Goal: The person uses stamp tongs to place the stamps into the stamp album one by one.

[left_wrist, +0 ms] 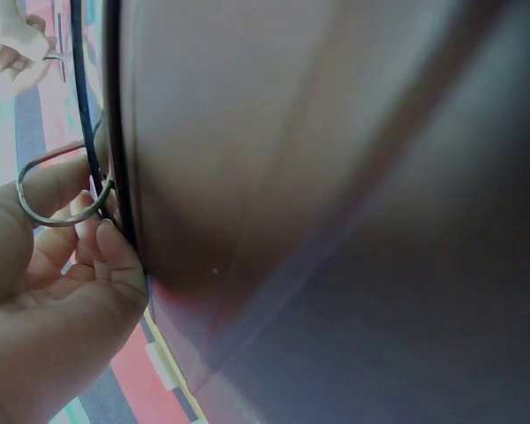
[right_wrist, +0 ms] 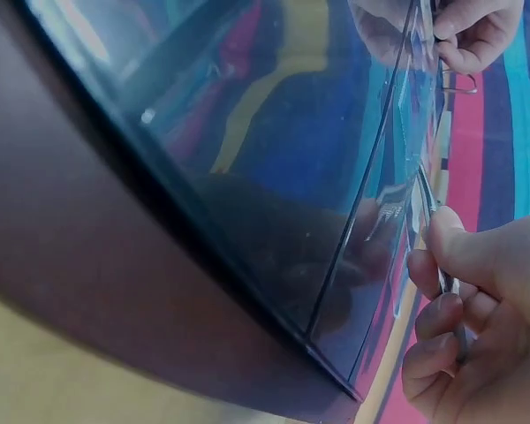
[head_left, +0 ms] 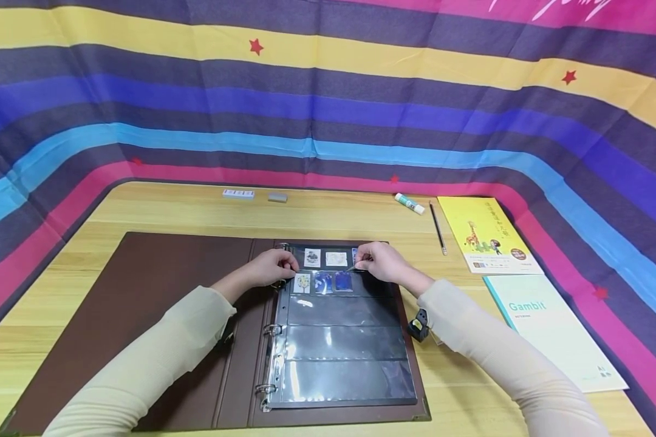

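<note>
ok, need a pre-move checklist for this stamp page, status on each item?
1. Binder lying open on table: ok.
2. Right grip holding tweezers: ok.
3. Left grip pinching page: cannot tell; it sits at the ring side.
4. Tweezers pinching the second row's dark blue stamp: cannot tell; the tips are near its upper edge.
5. Lower three pocket rows free of hands: ok.
6. Glue stick and pencil off the binder: ok.

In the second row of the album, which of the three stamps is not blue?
The leftmost stamp, nearest the left hand: it is mostly white, whereas the middle stamp and the right stamp are blue.
</note>
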The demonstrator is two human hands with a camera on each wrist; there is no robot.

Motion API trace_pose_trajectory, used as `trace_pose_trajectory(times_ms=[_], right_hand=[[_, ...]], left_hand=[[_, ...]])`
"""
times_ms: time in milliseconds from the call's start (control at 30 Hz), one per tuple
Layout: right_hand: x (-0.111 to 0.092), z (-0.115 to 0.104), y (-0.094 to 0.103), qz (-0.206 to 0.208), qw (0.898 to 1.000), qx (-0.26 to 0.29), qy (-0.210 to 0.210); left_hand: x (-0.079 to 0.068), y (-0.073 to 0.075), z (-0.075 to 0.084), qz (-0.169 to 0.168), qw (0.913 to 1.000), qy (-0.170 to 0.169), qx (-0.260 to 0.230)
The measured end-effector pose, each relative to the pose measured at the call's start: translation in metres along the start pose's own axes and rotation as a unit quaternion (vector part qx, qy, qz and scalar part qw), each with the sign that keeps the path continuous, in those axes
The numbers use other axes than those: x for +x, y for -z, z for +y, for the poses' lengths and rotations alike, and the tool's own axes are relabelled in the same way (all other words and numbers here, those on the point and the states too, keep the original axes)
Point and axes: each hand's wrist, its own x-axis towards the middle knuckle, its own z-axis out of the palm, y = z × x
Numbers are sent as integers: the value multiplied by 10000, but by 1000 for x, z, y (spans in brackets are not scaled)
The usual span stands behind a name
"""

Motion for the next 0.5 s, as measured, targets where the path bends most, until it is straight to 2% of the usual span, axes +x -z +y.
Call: trace_pose_trajectory(times_ms=[267, 500], right_hand=[[-1, 0, 1, -62, 10000, -19, 75], [0, 4, 7, 130, 9999, 73, 14]], left_hand=[[1, 0, -1, 7, 10000, -35, 8], [0, 0, -2, -10, 10000, -35, -46]])
